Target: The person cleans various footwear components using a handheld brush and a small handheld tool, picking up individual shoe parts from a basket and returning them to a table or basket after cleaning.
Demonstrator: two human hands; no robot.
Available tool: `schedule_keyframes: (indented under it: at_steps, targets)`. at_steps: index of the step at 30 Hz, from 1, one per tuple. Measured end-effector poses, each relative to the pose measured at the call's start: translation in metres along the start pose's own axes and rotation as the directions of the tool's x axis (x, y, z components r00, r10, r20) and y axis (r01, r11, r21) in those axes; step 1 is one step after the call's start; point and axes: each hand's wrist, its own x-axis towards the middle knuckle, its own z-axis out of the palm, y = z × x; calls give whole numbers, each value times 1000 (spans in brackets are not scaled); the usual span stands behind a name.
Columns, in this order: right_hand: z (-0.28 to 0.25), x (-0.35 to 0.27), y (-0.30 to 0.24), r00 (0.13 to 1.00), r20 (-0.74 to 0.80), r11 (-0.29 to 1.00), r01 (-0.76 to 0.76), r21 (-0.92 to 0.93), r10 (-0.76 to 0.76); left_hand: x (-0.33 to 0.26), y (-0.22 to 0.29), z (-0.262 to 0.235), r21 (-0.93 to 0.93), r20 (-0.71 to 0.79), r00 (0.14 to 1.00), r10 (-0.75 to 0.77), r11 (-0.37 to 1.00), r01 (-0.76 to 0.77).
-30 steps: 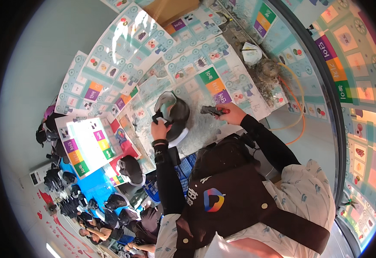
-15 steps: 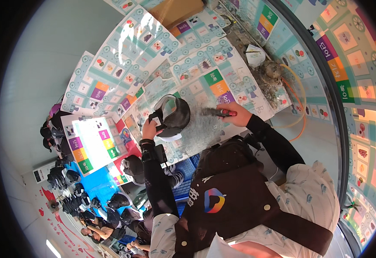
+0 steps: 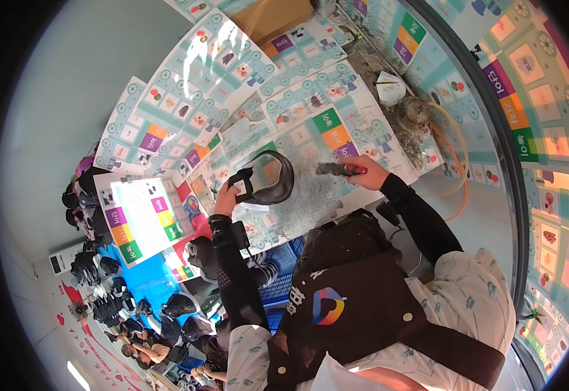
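Note:
My left hand (image 3: pixel 226 197) is closed on one end of a black shoe upper (image 3: pixel 283 181). The rounded piece has a wide opening and a loop or flap beside my fingers, and it is held over the paper-covered worktable (image 3: pixel 297 215). To the right, apart from the shoe upper, my right hand (image 3: pixel 370 174) is closed round the red handle of a brush (image 3: pixel 331 169). Its dark head points left toward the shoe upper. Grey-black smudges cover the table paper between my hands. A pale scrap lies just under the shoe upper.
Several dark shoes (image 3: pixel 180 303) crowd a blue-covered table (image 3: pixel 142 277) at lower left, near other people. Blue crates (image 3: pixel 278 274) stand below the worktable's front edge. A white cup (image 3: pixel 390 88) and an orange hose (image 3: pixel 457 189) are at the right, and a cardboard box (image 3: pixel 268 19) at the back.
The shoe upper has tilted in my left hand, so its opening shows more fully. My right hand and the brush have shifted slightly right, and the brush head has turned.

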Motion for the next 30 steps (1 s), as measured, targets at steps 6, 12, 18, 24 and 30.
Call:
schedule_keyframes:
  at_steps: [6,12,18,24,30]
  targets:
    - [-14,-8,-26,994,101,979,51,-195,-31,7,33,4,268,111,985,131,951,-156]
    - [-19,0,-56,935,291,907,290,-304,-202,27,31,-3,443,95,974,205,868,-226]
    - [-21,4,-55,907,351,905,334,-262,-233,27,73,37,603,247,935,254,715,-353]
    - [-13,9,-54,906,358,933,308,-188,-227,24,77,46,603,266,925,270,702,-378]
    - [-17,9,-49,969,201,945,197,-262,-146,16,81,51,622,264,937,230,702,-348]
